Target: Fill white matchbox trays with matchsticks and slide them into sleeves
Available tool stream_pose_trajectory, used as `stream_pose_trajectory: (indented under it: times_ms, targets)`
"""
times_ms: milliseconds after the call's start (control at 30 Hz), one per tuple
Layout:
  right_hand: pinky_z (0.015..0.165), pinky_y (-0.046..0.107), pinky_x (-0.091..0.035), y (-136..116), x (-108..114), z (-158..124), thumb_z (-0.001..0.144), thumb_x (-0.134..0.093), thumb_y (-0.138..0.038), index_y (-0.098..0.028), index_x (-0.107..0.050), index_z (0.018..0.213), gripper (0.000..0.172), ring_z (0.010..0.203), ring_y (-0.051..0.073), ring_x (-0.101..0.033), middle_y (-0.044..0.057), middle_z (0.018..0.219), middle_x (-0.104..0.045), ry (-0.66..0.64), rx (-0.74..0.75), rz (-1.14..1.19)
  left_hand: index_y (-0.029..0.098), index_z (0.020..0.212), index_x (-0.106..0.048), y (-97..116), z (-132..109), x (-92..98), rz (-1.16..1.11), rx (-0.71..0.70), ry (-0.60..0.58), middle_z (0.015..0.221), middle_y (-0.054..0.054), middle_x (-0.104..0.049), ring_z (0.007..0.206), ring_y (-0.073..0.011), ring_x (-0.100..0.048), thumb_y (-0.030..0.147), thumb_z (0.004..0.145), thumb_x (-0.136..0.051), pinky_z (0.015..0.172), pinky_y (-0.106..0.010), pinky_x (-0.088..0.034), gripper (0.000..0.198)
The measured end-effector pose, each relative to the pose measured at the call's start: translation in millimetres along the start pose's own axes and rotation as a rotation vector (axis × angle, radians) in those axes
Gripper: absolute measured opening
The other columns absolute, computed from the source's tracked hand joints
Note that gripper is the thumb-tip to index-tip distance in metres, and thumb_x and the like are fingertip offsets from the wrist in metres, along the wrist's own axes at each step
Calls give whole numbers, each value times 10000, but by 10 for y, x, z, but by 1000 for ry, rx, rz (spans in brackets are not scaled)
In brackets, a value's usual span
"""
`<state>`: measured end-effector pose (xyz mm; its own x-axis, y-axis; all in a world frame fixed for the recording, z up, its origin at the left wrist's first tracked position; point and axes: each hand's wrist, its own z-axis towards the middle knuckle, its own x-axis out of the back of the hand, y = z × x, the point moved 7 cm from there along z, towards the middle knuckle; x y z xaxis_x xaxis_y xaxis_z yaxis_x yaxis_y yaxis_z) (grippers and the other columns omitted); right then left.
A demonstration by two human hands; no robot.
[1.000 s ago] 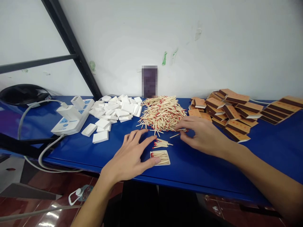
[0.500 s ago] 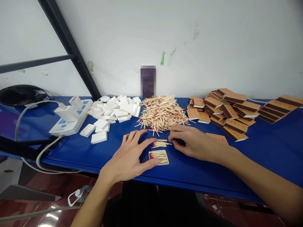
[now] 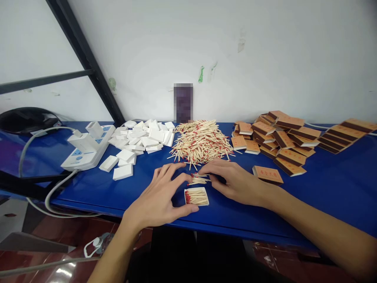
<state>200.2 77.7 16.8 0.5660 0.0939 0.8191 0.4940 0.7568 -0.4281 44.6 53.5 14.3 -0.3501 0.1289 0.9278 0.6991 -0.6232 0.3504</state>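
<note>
A small white matchbox tray (image 3: 207, 199), filled with red-headed matches lying side by side, sits on the blue table near its front edge. Just beyond it lies a small loose bunch of matches (image 3: 199, 181). My left hand (image 3: 161, 192) is open, its thumb by the tray's near edge and its index finger at the head ends of the bunch. My right hand (image 3: 232, 181) is at the other ends of the bunch, thumb and index finger apart around them. Behind both hands rises a large heap of loose matches (image 3: 203, 141).
White empty-looking trays (image 3: 141, 137) are piled at the left, beside a power strip (image 3: 88, 153) with cables. Orange-brown matchbox sleeves (image 3: 282, 137) are stacked at the right; one sleeve (image 3: 268, 175) lies apart near my right forearm. A pixelated dark object (image 3: 183, 103) leans against the wall.
My right hand has moved slightly left, its index finger now reaching over the small bunch of matches. My left thumb has shifted off the matches in the tray toward its near edge.
</note>
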Motion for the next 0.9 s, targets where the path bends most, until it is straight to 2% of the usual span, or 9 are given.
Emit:
stream_pose_trajectory:
  times_ms: [67, 133, 200, 267, 333, 433, 633, 767, 900]
  targets:
    - [840, 341, -451, 9, 45, -5, 886, -485, -124, -206, -635, 1093, 268, 866, 182, -625, 38, 928, -699, 32, -30, -49, 287, 1234, -543, 4, -3, 0, 3, -15, 0, 1482, -73, -376, 1355, -338, -336, 604, 848, -637, 1068, -540, -345, 508]
    - [800, 352, -427, 46, 100, -15, 885, -525, -194, -212, -652, 1038, 200, 730, 181, -593, -2, 721, -656, 32, -93, -132, 306, 1269, -536, 0, -4, -4, 6, -24, 0, 1485, -72, -371, 1356, -341, -336, 604, 844, -644, 1065, -547, -343, 530]
    - [729, 337, -404, 96, 128, -27, 880, -544, -251, -217, -669, 950, 147, 635, 179, -541, -32, 556, -554, -29, -158, -205, 321, 1288, -541, -3, -4, -12, 6, -34, 0, 1488, -69, -369, 1353, -347, -337, 608, 836, -653, 1062, -553, -344, 547]
    - [650, 304, -376, 140, 124, -40, 872, -545, -267, -218, -671, 902, 138, 575, 166, -508, -44, 505, -498, -121, -207, -224, 331, 1297, -552, -3, -3, -20, 4, -45, 0, 1487, -64, -370, 1348, -353, -340, 609, 826, -665, 1063, -554, -344, 559]
    - [586, 277, -344, 166, 103, -48, 857, -555, -259, -218, -673, 945, 153, 519, 140, -485, -54, 513, -498, -189, -237, -201, 337, 1295, -565, 0, -2, -24, 2, -52, 1, 1484, -57, -375, 1345, -355, -341, 605, 819, -676, 1068, -553, -343, 557]
    - [549, 263, -311, 175, 71, -41, 855, -558, -258, -220, -675, 1042, 224, 518, 129, -496, -51, 555, -531, -210, -253, -189, 346, 1288, -573, 7, -4, -24, 7, -60, -1, 1482, -49, -376, 1350, -347, -335, 601, 824, -674, 1075, -550, -338, 539]
    - [595, 264, -341, 186, 23, -20, 875, -548, -248, -201, -674, 1020, 198, 604, 135, -531, -12, 689, -609, -156, -226, -192, 320, 1344, -539, -1, -3, -19, 3, -52, 3, 1479, -70, -384, 1340, -352, -347, 616, 814, -677, 1070, -547, -349, 623]
    - [630, 271, -370, 179, 5, -15, 906, -527, -245, -192, -667, 993, 173, 660, 144, -558, 9, 759, -637, -129, -186, -176, 341, 1327, -560, 6, 0, -30, 12, -65, 0, 1481, -59, -382, 1348, -346, -340, 614, 810, -684, 1084, -546, -335, 597]
    - [690, 285, -407, 148, -30, -12, 958, -466, -244, -201, -668, 1033, 219, 748, 156, -596, 32, 876, -666, -131, -134, -130, 336, 1311, -579, 6, -1, -38, 18, -65, -14, 1488, -54, -380, 1344, -342, -343, 621, 817, -675, 1081, -536, -341, 579]
